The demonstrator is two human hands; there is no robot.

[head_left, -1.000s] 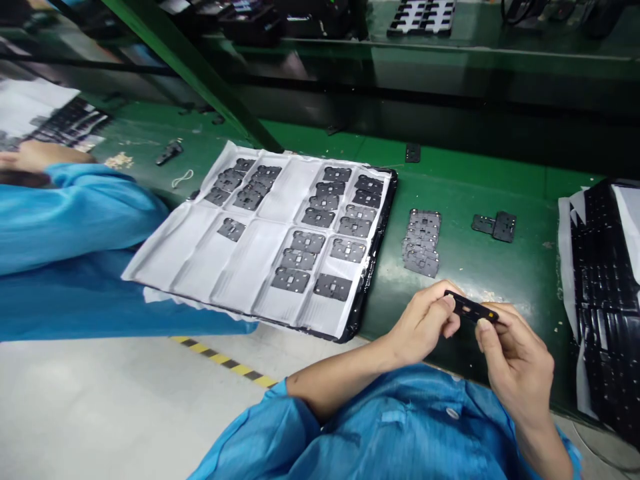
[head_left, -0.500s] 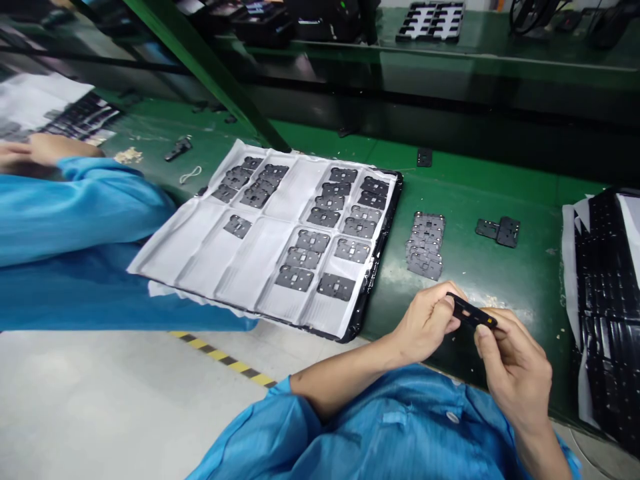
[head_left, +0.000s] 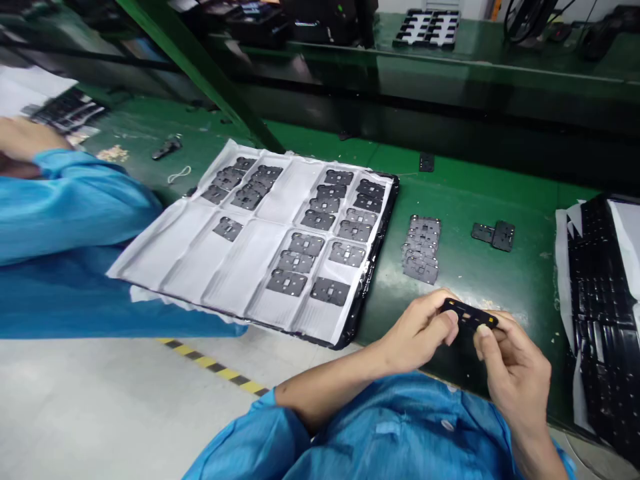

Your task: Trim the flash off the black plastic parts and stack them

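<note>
Over bench (head_left: 480,193), L fingers (head_left: 447,325) + R fingers (head_left: 486,340) pinch blk part (head_left: 477,318); parts stack (head_left: 423,243) beyond; L-side tray (head_left: 245,277).

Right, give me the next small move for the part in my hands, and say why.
I'd probably ease the left hand off the small black plate, letting the right hand hold it alone. Both hands pinch it now, the left thumb sits at one end, and the right grip looks secure enough, so letting go should uncover more of the plate.
</note>
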